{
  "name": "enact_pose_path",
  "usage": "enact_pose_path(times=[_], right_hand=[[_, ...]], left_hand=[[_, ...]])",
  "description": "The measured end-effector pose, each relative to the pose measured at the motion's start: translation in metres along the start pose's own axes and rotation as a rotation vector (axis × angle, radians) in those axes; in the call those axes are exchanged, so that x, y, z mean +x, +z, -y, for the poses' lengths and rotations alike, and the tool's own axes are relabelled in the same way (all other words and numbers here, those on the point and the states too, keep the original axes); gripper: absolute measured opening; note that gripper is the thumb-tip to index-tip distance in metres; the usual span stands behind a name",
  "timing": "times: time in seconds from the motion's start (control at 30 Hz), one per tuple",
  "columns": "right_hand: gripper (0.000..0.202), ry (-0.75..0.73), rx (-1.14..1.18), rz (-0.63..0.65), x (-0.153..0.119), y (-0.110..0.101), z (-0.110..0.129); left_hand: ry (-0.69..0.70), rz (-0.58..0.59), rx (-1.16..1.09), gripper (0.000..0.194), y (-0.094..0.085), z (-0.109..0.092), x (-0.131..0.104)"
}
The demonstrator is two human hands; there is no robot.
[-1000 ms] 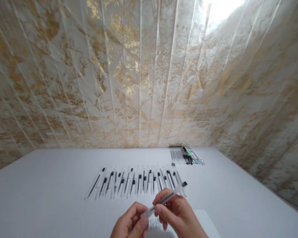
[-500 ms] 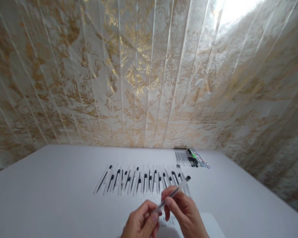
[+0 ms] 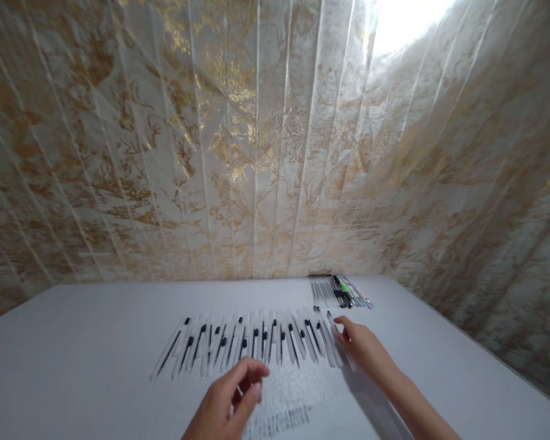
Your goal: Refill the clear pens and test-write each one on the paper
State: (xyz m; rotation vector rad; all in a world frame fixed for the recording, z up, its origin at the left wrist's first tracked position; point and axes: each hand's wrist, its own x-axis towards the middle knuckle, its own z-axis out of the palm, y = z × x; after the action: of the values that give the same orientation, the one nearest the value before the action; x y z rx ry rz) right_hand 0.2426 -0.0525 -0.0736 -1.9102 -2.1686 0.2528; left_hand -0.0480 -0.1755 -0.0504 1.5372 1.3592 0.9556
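A row of several clear pens with black tips (image 3: 252, 339) lies side by side on the white table (image 3: 73, 354). My right hand (image 3: 364, 347) reaches to the right end of that row, its fingertips on a clear pen (image 3: 343, 349) lying against the last one. Nearer to me, my left hand (image 3: 229, 397) hovers over the table with loosely curled fingers and nothing in it. It is just in front of the row's middle.
A clear plastic wrapper with printed text (image 3: 284, 406) lies flat between my hands. A second group of pens, one with green on it (image 3: 339, 291), sits at the back right by the wall. A white and gold patterned wall (image 3: 256, 153) rises behind the table.
Both hands held one clear pen close to me. My right hand has since carried it forward to the right end of the row, and my left hand has let go.
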Motion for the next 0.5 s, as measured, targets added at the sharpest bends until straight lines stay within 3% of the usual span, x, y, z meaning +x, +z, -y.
enact_pose_path(times=[0.13, 0.27, 0.4, 0.5], right_hand=[[0.033, -0.004, -0.029, 0.003, 0.005, 0.011, 0.008], [0.031, -0.026, -0.017, -0.017, 0.003, 0.01, 0.011], [0.034, -0.04, 0.009, -0.037, 0.0, 0.007, 0.009], [0.036, -0.051, 0.032, -0.033, 0.0, 0.006, 0.006]], left_hand=[[0.035, -0.168, 0.102, 0.032, -0.037, 0.0, 0.018], [0.057, -0.354, 0.28, 0.039, -0.092, 0.02, 0.039], [-0.035, -0.381, 0.69, 0.04, -0.137, 0.053, 0.053], [-0.129, -0.371, 0.795, 0.036, -0.153, 0.072, 0.053]])
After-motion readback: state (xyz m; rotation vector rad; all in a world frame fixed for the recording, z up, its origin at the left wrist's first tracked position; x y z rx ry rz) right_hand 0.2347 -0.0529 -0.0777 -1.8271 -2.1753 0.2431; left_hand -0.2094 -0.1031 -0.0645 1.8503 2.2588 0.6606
